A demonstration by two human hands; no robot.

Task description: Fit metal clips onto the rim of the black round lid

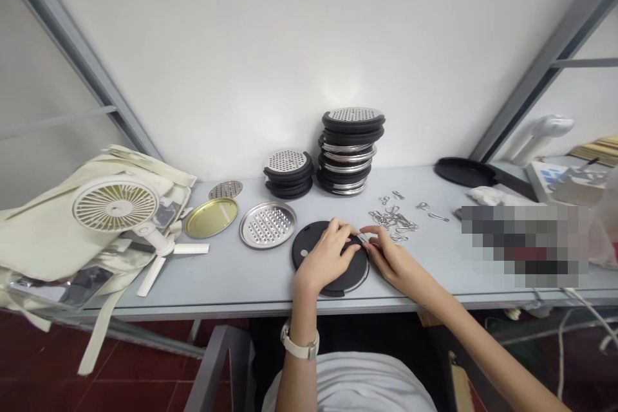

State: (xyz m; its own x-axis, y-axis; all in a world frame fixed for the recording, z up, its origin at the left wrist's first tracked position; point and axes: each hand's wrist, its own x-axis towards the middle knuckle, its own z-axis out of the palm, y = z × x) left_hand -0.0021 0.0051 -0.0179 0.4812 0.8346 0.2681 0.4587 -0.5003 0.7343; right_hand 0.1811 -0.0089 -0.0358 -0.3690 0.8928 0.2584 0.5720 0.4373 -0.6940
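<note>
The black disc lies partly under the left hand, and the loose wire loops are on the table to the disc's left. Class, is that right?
No, one side is wrong: the head view shows the loose wire loops on the table to the right of the black disc, which lies partly under the left hand.

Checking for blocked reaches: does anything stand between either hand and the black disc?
Nothing visible does. The left hand rests on the disc; the right hand pinches a clip at the disc's edge. Loose clips lie just beyond the right hand.
</note>
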